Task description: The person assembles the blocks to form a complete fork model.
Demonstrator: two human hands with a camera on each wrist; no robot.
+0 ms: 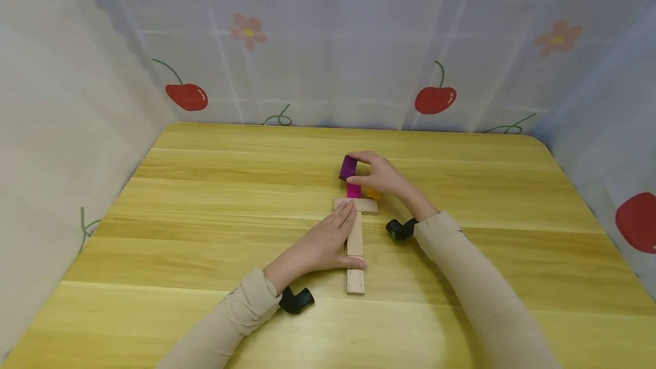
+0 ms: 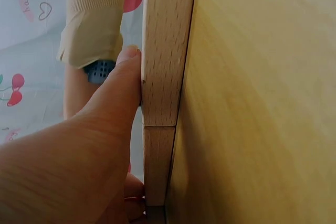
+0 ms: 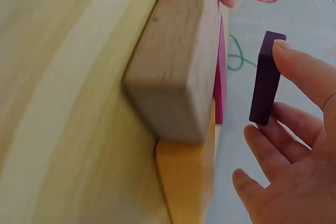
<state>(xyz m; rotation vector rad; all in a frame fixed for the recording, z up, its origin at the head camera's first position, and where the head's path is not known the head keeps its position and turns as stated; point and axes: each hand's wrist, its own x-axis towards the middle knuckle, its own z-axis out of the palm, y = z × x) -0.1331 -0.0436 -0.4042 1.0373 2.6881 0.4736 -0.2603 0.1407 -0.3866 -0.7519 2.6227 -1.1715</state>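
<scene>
My right hand (image 1: 385, 176) pinches a purple block (image 1: 347, 168) between thumb and fingers; in the right wrist view that block (image 3: 266, 80) hangs off the table, tilted. Near it lie a magenta block (image 1: 354, 191) and an orange block (image 1: 374, 193), partly hidden behind the hand. A plain wooden block (image 1: 368, 205) lies crosswise in front of them. Two more plain blocks, one (image 1: 355, 238) and a nearer one (image 1: 355, 282), run end to end toward me. Over these plain blocks my left hand (image 1: 319, 245) rests with straight fingers, its thumb across the lengthwise row.
The wooden table (image 1: 205, 215) spreads around the blocks, its far edge meeting a patterned curtain (image 1: 328, 44). Black wrist devices sit at my left wrist (image 1: 296, 300) and right wrist (image 1: 401, 229), close above the tabletop.
</scene>
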